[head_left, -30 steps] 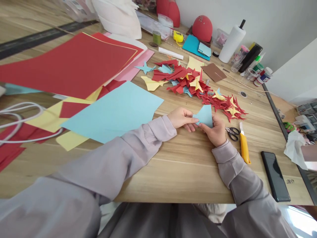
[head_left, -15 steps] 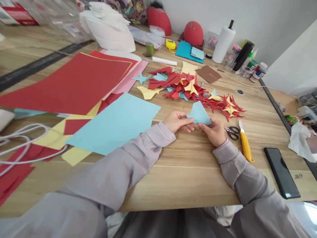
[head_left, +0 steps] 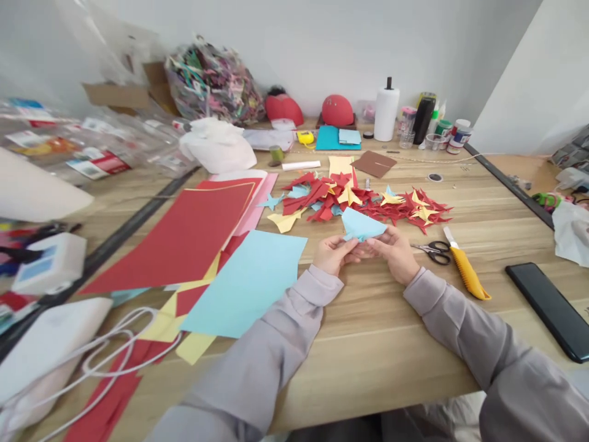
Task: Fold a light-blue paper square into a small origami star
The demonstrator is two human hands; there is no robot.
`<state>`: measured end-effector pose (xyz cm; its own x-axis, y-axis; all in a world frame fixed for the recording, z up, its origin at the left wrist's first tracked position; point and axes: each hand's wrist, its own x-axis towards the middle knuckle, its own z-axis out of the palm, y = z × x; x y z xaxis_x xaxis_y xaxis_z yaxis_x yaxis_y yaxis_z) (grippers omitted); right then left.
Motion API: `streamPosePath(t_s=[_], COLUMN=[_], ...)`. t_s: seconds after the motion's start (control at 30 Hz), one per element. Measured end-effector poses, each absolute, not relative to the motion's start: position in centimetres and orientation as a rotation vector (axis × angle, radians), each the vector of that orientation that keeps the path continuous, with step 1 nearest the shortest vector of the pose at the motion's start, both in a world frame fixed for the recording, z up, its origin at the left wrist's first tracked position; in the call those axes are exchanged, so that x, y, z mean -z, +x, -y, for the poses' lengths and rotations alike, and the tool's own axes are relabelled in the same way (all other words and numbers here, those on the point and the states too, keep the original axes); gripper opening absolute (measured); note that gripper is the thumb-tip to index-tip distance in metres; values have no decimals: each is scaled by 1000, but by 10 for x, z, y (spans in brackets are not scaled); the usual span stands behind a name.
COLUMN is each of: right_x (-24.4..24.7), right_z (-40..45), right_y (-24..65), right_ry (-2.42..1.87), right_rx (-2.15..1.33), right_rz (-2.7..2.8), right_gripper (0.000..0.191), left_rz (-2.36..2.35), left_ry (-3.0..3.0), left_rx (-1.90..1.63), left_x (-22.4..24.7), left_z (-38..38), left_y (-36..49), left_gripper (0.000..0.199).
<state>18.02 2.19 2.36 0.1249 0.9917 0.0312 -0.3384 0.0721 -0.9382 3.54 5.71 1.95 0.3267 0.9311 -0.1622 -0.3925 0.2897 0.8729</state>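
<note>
A small piece of folded light-blue paper (head_left: 362, 224) is held between both hands above the wooden table. My left hand (head_left: 335, 253) pinches its lower left edge with thumb and fingers. My right hand (head_left: 396, 250) grips the lower right side, the thumb pressed on the fold. Just beyond them lies a heap of folded red, yellow and blue paper pieces (head_left: 345, 195), several shaped like stars. A large light-blue sheet (head_left: 251, 282) rests left of my left hand. To the right of my right hand are black-handled scissors (head_left: 437, 250) and a yellow-handled knife (head_left: 468, 270).
Large red sheets (head_left: 184, 236) and a white cable (head_left: 110, 344) lie at the left. A black phone (head_left: 550, 307) is near the right edge. Along the back stand a white bottle (head_left: 386, 115), paint jars (head_left: 459, 138) and a yellow tape measure (head_left: 305, 138).
The camera view has tilted up and shifted left, showing more of the wall and the left side. Both hands still hold the light-blue paper, whose visible outline is now flatter and wider.
</note>
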Motion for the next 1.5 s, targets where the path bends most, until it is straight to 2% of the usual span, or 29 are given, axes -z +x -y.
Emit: streamPosePath(t_s=[0.2,0.63,1.5], right_x=[-25,-18,-18], right_z=[-37,-36,-36], right_y=[156,170,168], right_ry=[-926,-949,-988], right_rx=[-1215,-1258,-1274], right_rz=[717,839,935], right_gripper=[40,34,38], left_rz=[-793,-830,-913], left_ry=[765,1039,1020], left_rx=[-1083,-949,-954], left_x=[-22,-11,-10], left_z=[-55,-60,-61], left_y=[38,26,29], left_gripper=[45,41,42])
